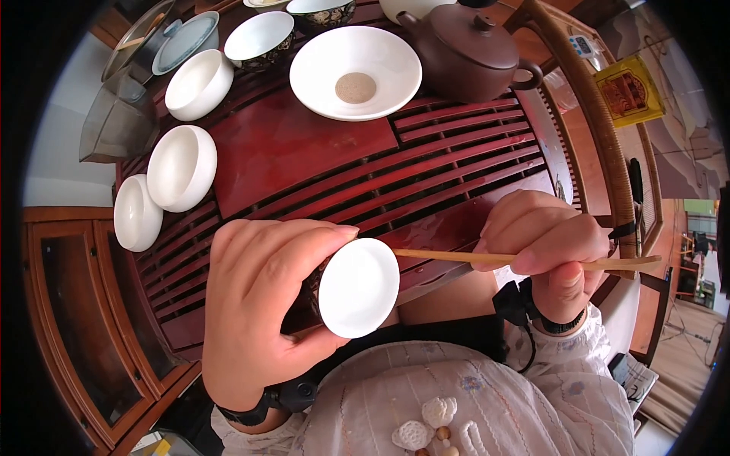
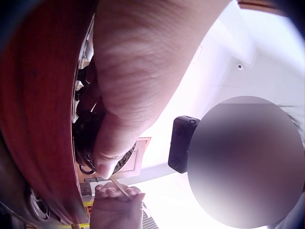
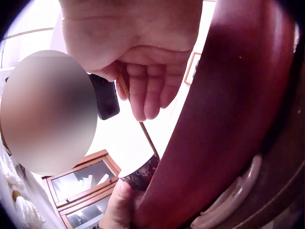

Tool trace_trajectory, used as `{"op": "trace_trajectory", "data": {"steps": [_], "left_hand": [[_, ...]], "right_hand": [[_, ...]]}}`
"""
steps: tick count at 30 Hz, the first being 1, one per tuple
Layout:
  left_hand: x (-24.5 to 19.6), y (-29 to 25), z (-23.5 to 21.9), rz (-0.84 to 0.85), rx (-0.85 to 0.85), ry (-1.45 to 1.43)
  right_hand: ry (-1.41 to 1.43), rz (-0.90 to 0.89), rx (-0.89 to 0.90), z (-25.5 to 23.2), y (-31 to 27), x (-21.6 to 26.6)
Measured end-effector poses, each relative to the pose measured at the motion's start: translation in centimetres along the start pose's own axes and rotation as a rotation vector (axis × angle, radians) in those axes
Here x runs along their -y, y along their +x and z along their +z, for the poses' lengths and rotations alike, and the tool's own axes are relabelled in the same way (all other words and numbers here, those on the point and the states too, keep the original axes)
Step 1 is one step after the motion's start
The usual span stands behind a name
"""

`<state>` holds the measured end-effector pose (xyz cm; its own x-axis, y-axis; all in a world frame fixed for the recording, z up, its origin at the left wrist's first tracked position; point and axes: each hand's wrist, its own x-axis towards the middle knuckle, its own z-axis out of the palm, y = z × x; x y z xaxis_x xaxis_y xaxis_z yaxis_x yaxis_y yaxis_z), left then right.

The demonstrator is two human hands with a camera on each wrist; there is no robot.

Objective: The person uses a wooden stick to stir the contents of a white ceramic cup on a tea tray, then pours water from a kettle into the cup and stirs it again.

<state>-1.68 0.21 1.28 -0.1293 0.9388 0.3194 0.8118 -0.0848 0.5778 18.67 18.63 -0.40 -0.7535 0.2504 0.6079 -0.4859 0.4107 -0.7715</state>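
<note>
Cup [image 1: 359, 289] sits gripped in the left hand [image 1: 255, 304], near the slatted tray [image 1: 274, 144]; the right hand [image 1: 544, 235] pinches a thin stick [image 1: 433, 255] reaching the cup's rim. The 2 pieces are in hand; what remains cannot be told.

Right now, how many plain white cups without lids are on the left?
3: a far cup, a middle cup and a near cup, curving along the tray. Some may be hidden.
</note>
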Motion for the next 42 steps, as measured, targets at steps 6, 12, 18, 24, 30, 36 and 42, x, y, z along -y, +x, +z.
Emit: {"op": "trace_trajectory", "data": {"steps": [6, 12, 18, 24, 30, 36, 42], "left_hand": [[0.0, 0.0, 0.0, -0.003, 0.001, -0.002], [0.0, 0.0, 0.1, 0.015, -0.01, 0.002], [0.0, 0.0, 0.2, 0.036, -0.041, 0.017], [0.0, 0.0, 0.3, 0.045, -0.065, 0.005], [0.1, -0.1, 0.4, 0.055, -0.081, -0.001], [0.1, -0.1, 0.3, 0.045, -0.079, -0.003], [-0.1, 0.0, 0.2, 0.03, -0.065, 0.052]], "right_hand": [[0.072, -0.067, -0.09, 0.3, 0.0, -0.1], [0.114, 0.039, -0.047, 0.1, -0.4, 0.1], [0.102, 0.036, -0.076, 0.6, -0.4, 0.2], [0.049, -0.016, -0.123, 1.1, -0.5, 0.6], [-0.057, -0.093, 0.093, 1.5, 0.3, 0.4], [-0.071, -0.121, -0.085, 1.8, -0.3, 1.0], [-0.09, -0.139, -0.038, 1.6, -1.2, 1.5]]}}
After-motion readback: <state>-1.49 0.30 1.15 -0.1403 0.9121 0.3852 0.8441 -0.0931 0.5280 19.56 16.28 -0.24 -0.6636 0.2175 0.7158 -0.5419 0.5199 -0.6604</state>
